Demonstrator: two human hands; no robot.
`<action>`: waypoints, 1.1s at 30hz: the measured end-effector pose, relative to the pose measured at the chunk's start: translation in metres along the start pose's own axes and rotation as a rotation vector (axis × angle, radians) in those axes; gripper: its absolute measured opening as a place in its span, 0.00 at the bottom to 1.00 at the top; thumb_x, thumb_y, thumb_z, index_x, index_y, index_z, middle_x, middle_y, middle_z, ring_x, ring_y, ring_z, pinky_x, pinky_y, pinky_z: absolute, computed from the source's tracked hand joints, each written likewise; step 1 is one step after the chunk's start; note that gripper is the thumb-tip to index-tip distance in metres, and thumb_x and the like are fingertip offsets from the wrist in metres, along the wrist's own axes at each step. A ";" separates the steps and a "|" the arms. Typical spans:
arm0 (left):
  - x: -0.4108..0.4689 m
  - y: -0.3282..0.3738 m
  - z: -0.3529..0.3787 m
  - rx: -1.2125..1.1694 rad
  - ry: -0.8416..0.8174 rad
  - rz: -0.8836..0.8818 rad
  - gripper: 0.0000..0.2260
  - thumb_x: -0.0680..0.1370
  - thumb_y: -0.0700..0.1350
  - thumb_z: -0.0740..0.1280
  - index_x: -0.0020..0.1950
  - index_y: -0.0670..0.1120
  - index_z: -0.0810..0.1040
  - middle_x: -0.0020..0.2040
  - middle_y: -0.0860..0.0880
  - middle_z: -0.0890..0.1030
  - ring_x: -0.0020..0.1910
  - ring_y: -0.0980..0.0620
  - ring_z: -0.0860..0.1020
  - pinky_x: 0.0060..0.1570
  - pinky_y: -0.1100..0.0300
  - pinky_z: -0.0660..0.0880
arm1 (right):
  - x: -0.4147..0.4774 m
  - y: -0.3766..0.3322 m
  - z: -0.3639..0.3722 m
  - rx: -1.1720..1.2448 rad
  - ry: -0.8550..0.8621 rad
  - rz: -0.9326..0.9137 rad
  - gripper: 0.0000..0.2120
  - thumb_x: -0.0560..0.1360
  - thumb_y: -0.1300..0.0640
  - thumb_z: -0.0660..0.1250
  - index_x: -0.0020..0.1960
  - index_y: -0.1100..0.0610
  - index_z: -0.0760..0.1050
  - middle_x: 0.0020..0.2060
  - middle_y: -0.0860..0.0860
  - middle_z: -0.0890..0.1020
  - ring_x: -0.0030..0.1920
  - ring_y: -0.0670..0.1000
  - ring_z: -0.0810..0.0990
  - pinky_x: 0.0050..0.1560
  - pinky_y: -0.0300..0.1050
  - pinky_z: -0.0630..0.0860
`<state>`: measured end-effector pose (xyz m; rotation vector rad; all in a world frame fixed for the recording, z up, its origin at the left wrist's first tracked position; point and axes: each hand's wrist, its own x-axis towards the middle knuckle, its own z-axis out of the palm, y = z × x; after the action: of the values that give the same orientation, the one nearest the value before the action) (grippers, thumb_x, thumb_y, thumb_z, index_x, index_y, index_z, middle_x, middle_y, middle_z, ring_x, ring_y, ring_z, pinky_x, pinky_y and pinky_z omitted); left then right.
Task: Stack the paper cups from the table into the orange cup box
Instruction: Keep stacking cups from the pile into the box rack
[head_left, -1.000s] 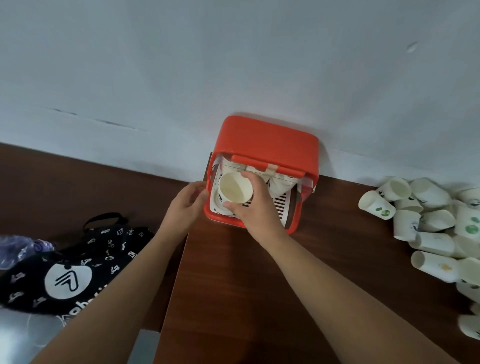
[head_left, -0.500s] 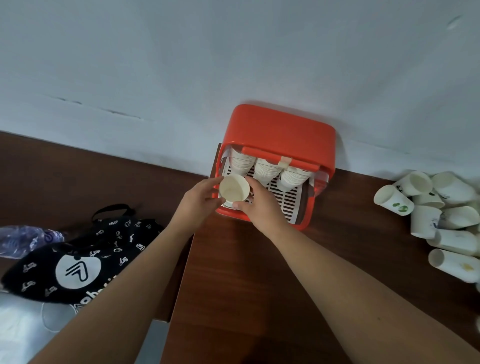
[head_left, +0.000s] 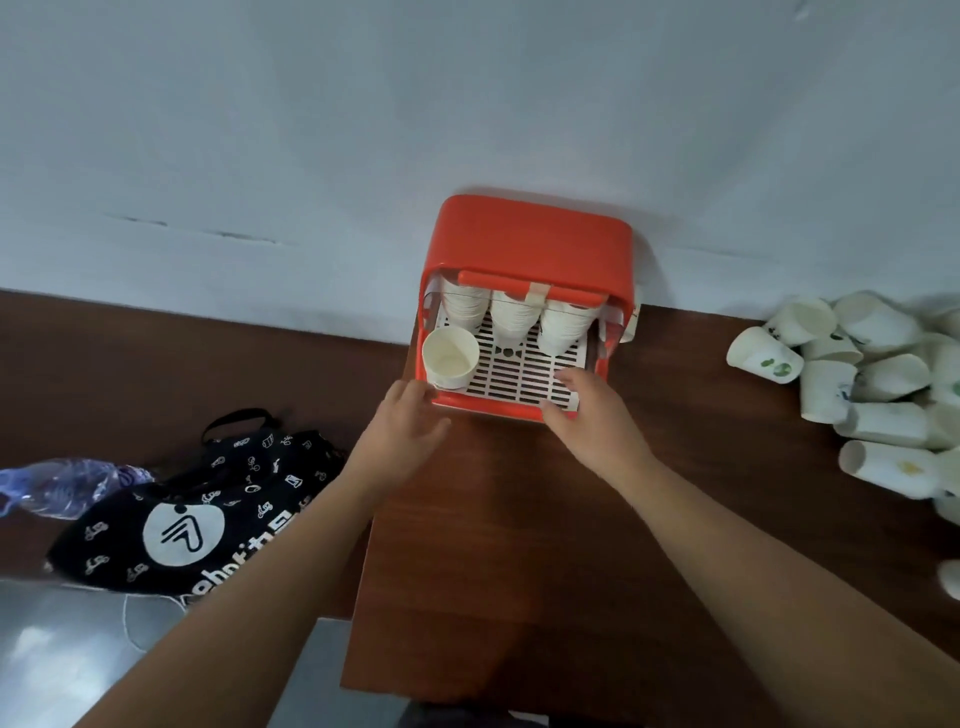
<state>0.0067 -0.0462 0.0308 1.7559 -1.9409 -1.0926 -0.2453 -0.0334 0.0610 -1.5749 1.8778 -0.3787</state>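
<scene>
The orange box (head_left: 530, 234) is sitting against the wall at the 12 o'clock edge of the bench (head_left: 519, 519). Its front is open, so the white slotted tray (head_left: 524, 374) is facing the person. Three stacks of cups (head_left: 514, 312) are standing along the tray's back. A single cup (head_left: 450, 357) is standing mouth up at the tray's 8 o'clock corner, probably beginning a front row.

The left hand (head_left: 402, 423) is reaching to the box's front corner just below that cup and seems to be touching it, grip apart and empty. The right hand (head_left: 592, 410) is resting its fingers on the front rim at 5 o'clock, grip likewise apart and empty. Together they appear to be steadying the box.

The loose cups (head_left: 857, 374) are lying heaped at 3 o'clock, well apart from the box, so much of the stacking is not yet done. A black bag (head_left: 208, 509) and a plastic bottle (head_left: 62, 486) are lying at 8 o'clock.
</scene>
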 end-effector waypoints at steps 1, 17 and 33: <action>-0.004 0.006 0.006 0.049 -0.057 0.034 0.18 0.78 0.49 0.70 0.67 0.49 0.72 0.62 0.52 0.73 0.58 0.54 0.76 0.59 0.53 0.77 | -0.009 0.014 -0.013 -0.065 0.007 0.017 0.25 0.78 0.48 0.68 0.72 0.54 0.69 0.67 0.50 0.75 0.67 0.49 0.75 0.64 0.45 0.73; 0.072 0.239 0.197 0.177 -0.324 0.252 0.20 0.79 0.49 0.69 0.69 0.47 0.71 0.66 0.48 0.71 0.63 0.49 0.74 0.65 0.51 0.72 | -0.043 0.248 -0.188 -0.214 0.193 0.357 0.26 0.77 0.50 0.67 0.69 0.63 0.70 0.63 0.62 0.73 0.62 0.62 0.74 0.62 0.56 0.72; 0.219 0.308 0.341 0.461 -0.322 0.274 0.41 0.72 0.40 0.72 0.81 0.49 0.56 0.82 0.49 0.53 0.79 0.46 0.57 0.73 0.45 0.66 | 0.052 0.351 -0.203 -0.228 0.177 0.286 0.25 0.78 0.51 0.65 0.69 0.63 0.65 0.63 0.62 0.71 0.63 0.62 0.72 0.59 0.53 0.73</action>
<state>-0.4867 -0.1526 -0.0363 1.5096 -2.7147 -0.9259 -0.6479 -0.0374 -0.0121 -1.4210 2.3154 -0.1873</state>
